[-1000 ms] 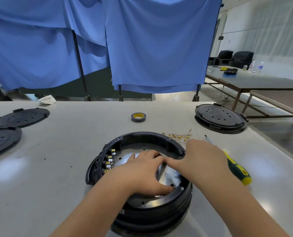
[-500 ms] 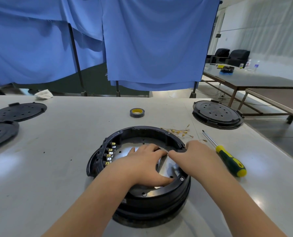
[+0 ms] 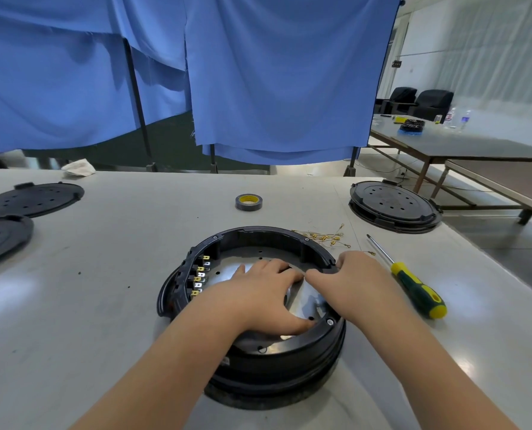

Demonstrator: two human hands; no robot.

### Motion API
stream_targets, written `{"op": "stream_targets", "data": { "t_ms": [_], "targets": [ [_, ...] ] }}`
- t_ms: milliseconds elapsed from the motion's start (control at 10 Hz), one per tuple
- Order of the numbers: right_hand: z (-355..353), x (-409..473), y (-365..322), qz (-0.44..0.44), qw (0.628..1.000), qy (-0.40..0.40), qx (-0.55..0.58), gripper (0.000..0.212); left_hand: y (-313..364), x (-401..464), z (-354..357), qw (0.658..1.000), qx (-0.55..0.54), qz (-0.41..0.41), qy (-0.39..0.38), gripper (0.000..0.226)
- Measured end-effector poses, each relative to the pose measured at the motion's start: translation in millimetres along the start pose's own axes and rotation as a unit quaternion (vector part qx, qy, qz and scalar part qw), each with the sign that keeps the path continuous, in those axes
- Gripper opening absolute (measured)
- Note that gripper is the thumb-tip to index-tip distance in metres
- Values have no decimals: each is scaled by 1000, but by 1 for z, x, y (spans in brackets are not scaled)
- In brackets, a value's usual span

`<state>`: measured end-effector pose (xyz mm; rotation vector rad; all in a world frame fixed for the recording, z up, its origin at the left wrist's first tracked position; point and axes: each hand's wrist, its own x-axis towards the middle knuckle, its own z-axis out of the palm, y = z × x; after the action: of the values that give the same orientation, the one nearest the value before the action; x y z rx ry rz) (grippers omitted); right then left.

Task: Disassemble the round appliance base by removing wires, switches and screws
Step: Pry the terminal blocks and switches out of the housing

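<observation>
Both hands inside the round base

Round base (image 3: 258,361) sits mid-table; left hand (image 3: 264,296) lies flat, fingers relaxed, on its metal plate (image 3: 305,302); right hand (image 3: 351,280) curls over the rim; screwdriver (image 3: 413,283), loose wires (image 3: 320,237) and tape roll (image 3: 248,202) beyond

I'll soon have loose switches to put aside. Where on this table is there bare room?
The widest bare stretch lies left of the appliance base, between it and the two black lids. Another lies behind the base, either side of the tape roll. The right side is crowded: removed wires, the screwdriver and a stacked base sit there.
</observation>
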<state>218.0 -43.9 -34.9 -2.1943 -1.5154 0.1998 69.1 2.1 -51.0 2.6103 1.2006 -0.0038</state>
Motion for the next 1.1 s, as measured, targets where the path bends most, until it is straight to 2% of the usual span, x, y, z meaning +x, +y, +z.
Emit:
{"op": "stream_targets", "data": {
  "t_ms": [900,1000,1100],
  "targets": [
    [10,-1,8,-38,991,98,88,40,1,0,0,1000,5,2,4,71],
    [11,-1,8,-41,990,103,84,41,1,0,-1,1000,4,2,-1,71],
    [8,1,7,-40,994,73,68,40,1,0,0,1000,4,2,-4,72]
  ]
}}
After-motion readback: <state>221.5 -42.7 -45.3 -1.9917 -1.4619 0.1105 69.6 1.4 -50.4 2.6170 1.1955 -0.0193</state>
